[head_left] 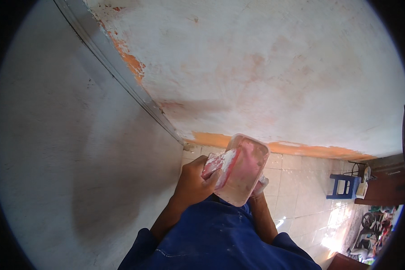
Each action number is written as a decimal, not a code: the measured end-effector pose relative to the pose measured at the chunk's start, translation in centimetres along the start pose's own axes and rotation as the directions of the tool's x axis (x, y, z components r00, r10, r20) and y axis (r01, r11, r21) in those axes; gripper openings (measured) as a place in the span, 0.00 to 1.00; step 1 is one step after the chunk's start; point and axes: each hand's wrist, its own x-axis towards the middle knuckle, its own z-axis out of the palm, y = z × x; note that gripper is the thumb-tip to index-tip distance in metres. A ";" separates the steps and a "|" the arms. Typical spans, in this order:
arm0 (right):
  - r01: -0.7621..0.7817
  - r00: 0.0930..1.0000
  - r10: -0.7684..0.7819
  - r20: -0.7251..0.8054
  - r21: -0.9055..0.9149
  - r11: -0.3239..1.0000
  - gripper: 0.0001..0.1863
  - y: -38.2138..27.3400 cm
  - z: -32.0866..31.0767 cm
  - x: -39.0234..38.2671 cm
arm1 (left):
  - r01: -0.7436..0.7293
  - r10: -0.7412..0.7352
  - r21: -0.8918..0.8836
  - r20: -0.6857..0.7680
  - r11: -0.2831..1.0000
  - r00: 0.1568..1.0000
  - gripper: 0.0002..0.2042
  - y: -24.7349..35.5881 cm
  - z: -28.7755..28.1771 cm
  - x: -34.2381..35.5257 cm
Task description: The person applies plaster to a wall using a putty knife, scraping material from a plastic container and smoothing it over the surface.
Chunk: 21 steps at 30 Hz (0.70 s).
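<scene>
My left hand (193, 177) is closed round a flat red scraper (218, 164) smeared with white paste, its edge over a rectangular translucent plastic tray (249, 173) with pinkish residue inside. My right hand (259, 189) grips the tray at its right side, the fingers partly hidden by it. Both hands are in front of my blue shirt, near the wall corner.
A patchy white wall (279, 81) with orange patches meets a left wall (40, 157) with a trim strip. Below lies a tiled floor (292, 202). A blue plastic stool (348, 186) stands at right by brown wooden furniture (375, 189); motorbikes (369, 234) show beyond.
</scene>
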 end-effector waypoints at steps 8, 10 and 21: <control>-0.018 0.999 0.016 -0.049 -0.044 0.999 0.39 1.7 -1.6 -0.7 | -0.102 0.100 0.372 0.026 0.922 0.995 0.11 -0.4 2.9 0.6; -0.020 0.998 0.016 -0.064 -0.055 0.998 0.38 1.9 -1.7 -0.8 | -0.061 0.040 0.458 0.055 0.887 0.998 0.13 -0.3 3.1 1.0; 0.063 0.982 -0.065 -0.175 -0.014 0.998 0.40 2.5 1.9 -0.7 | -0.023 -0.032 0.431 0.119 0.902 0.992 0.14 -1.5 4.9 1.8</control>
